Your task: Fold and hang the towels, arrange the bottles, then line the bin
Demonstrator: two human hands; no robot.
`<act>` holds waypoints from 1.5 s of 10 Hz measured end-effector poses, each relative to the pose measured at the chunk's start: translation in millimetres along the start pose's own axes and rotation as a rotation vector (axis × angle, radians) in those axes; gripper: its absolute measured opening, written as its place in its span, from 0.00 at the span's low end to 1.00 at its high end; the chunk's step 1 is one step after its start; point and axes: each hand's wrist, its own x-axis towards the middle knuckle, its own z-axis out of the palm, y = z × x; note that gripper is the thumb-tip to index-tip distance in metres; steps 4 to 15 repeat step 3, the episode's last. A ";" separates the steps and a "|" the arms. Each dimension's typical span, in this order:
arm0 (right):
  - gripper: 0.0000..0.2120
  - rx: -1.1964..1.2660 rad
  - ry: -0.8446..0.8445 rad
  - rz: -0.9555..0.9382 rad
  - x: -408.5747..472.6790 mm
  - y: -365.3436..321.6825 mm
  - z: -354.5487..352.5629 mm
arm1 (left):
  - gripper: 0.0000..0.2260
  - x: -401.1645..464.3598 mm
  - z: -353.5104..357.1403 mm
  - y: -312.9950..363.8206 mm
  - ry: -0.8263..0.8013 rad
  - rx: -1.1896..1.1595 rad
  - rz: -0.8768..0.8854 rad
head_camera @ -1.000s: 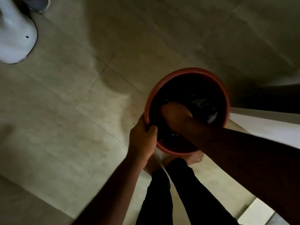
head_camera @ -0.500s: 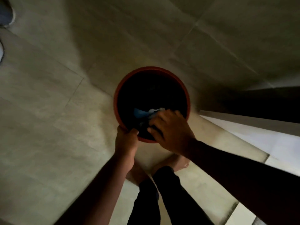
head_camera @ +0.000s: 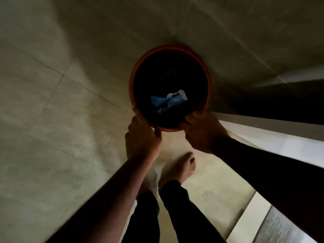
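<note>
A round orange-red bin (head_camera: pixel 206 71) stands on the tiled floor in front of my feet. Its inside is dark, covered by what looks like a black liner (head_camera: pixel 168 120). A crumpled blue and white wrapper (head_camera: pixel 168 100) lies inside, toward the near side. My left hand (head_camera: pixel 142 139) grips the near left rim, thumb against the outer wall. My right hand (head_camera: pixel 201 132) pinches the dark liner edge at the near right rim.
Beige floor tiles (head_camera: pixel 52 102) spread to the left and behind the bin. A white raised ledge (head_camera: pixel 273 135) runs along the right, with a dark gap behind it. My bare foot (head_camera: pixel 182 167) and dark trouser legs are just below the bin.
My right hand has come out of the bin's inside and now holds the near right rim. The left hand stays on the rim. The wrapper is uncovered. The camera has shifted.
</note>
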 end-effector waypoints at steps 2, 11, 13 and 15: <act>0.22 0.020 -0.198 0.080 -4.5 6.4 -20.2 | 0.45 -6.2 -12.7 3.3 -0.249 -0.096 -0.005; 0.21 0.047 -0.153 0.112 -1.6 1.0 -41.1 | 0.41 -13.4 -43.8 -4.2 -0.231 0.004 -0.001; 0.21 0.047 -0.153 0.112 -1.6 1.0 -41.1 | 0.41 -13.4 -43.8 -4.2 -0.231 0.004 -0.001; 0.21 0.047 -0.153 0.112 -1.6 1.0 -41.1 | 0.41 -13.4 -43.8 -4.2 -0.231 0.004 -0.001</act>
